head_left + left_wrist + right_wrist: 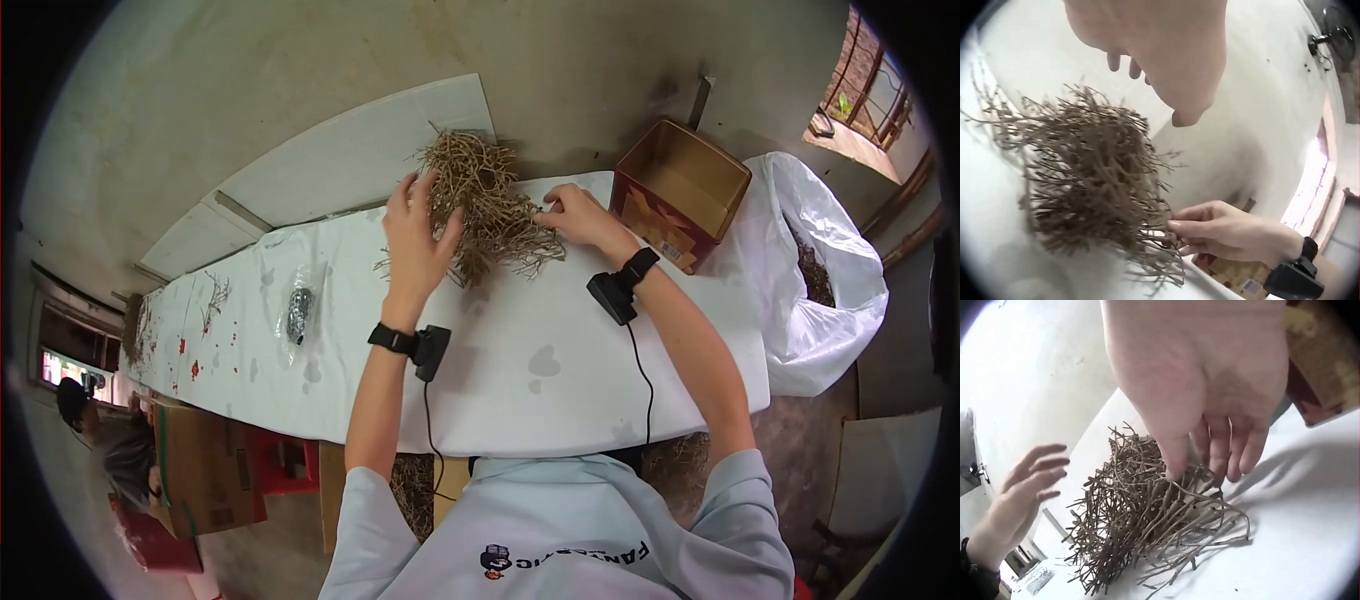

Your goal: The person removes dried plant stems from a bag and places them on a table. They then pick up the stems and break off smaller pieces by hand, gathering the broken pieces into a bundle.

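A tangled pile of dry brown twigs [482,200] lies on the white-covered table at its far side. At the pile's right edge my right hand [585,216] pinches some twig ends between thumb and fingers, seen closely in the right wrist view, where the twigs [1141,506] fan out below the thumb. My left hand [416,245] hovers by the pile's left side with fingers spread and nothing held. In the right wrist view the left hand [1019,497] shows apart from the twigs.
A red-brown cardboard box [680,195] stands open right of the pile, beside a white plastic sack [820,300] with dark contents. On the left lie a clear bag with a dark item [298,312], loose twigs [214,300] and red bits [195,370]. Another person [125,450] sits far left.
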The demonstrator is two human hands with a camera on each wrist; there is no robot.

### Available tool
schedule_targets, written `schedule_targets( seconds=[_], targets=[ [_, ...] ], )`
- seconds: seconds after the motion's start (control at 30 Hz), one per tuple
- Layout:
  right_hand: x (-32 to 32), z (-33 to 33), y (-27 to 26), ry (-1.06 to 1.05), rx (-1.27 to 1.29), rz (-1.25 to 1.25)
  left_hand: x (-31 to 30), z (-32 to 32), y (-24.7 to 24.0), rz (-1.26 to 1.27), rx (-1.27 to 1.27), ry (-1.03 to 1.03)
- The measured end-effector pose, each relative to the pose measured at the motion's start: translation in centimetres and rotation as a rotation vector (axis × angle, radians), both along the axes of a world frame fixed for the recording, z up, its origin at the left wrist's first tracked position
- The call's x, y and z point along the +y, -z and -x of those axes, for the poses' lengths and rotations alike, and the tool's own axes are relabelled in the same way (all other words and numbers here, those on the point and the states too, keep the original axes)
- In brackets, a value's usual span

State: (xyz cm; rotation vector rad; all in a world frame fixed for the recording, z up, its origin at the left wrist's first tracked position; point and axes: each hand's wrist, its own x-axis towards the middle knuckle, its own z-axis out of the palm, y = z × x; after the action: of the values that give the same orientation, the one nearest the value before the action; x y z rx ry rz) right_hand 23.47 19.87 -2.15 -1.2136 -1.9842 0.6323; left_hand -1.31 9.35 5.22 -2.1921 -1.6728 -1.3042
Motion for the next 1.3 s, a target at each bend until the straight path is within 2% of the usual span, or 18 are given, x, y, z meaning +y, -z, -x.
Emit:
schedule_targets(
  seconds=[0.07, 0.1, 0.17, 0.27, 0.33, 0.53, 0.67, 0.8, 0.87, 0.93, 0.97, 1.0, 1.07, 1.13, 1.23, 1.3],
  targets=[
    [0.4, -0.2, -1.8, -0.16, 0.0, 0.154, 1.8, -2.2, -1.4, -0.063, 0.072, 0.029],
    [0.2, -0.4, -2.6, -0.245, -0.004, 0.235, 2.4, -3.2, -1.9, -0.015, 0.149, 0.119],
    [0.0, -0.5, -4.9, -0.259, 0.0, 0.214, 4.1, -4.6, -2.9, 0.062, 0.303, 0.298],
    [-0.4, -1.8, -8.1, -0.277, 0.007, 0.18, 6.1, -4.5, -0.9, 0.127, 0.253, 0.321],
    [-0.6, -3.1, -9.3, -0.202, -0.034, 0.196, 7.5, -4.3, -0.3, 0.171, 0.233, 0.35],
    [-1.5, -6.5, -11.8, -0.123, 0.017, 0.377, 8.0, -1.0, 0.6, 0.19, 0.276, 0.23],
    [-2.5, -7.3, -13.8, -0.132, -0.028, 0.297, 8.0, 0.1, 0.2, 0.167, 0.233, 0.196],
    [-4.2, -8.7, -14.8, -0.015, 0.021, 0.118, 8.1, 1.2, -0.7, 0.115, 0.216, 0.148],
    [-5.5, -9.8, -15.7, 0.098, -0.029, -0.151, 8.2, 2.3, -0.7, 0.102, 0.218, 0.13],
    [-6.9, -10.8, -17.5, 0.352, -0.089, -0.137, 8.5, 4.1, -0.4, 0.124, 0.22, -0.03],
    [-7.3, -10.9, -18.0, 0.355, -0.093, -0.133, 8.5, 4.8, -0.4, 0.135, 0.22, -0.105],
    [-7.7, -10.9, -18.5, 0.388, 0.058, -0.145, 8.6, 5.3, -0.4, 0.137, 0.215, -0.098],
    [-8.0, -10.8, -19.2, 0.446, 0.358, -0.181, 8.5, 6.0, -0.8, 0.201, 0.199, -0.22],
    [-7.4, -9.8, -19.0, 0.398, 0.386, -0.241, 8.2, 5.9, -1.1, 0.235, 0.182, -0.278],
    [-6.6, -7.7, -18.2, 0.281, 0.447, -0.347, 7.0, 5.4, -2.9, 0.099, -0.157, -0.096],
    [-6.5, -6.3, -18.0, 0.134, 0.644, -0.175, 5.7, 4.4, -5.0, 0.036, -0.198, -0.052]
  ],
)
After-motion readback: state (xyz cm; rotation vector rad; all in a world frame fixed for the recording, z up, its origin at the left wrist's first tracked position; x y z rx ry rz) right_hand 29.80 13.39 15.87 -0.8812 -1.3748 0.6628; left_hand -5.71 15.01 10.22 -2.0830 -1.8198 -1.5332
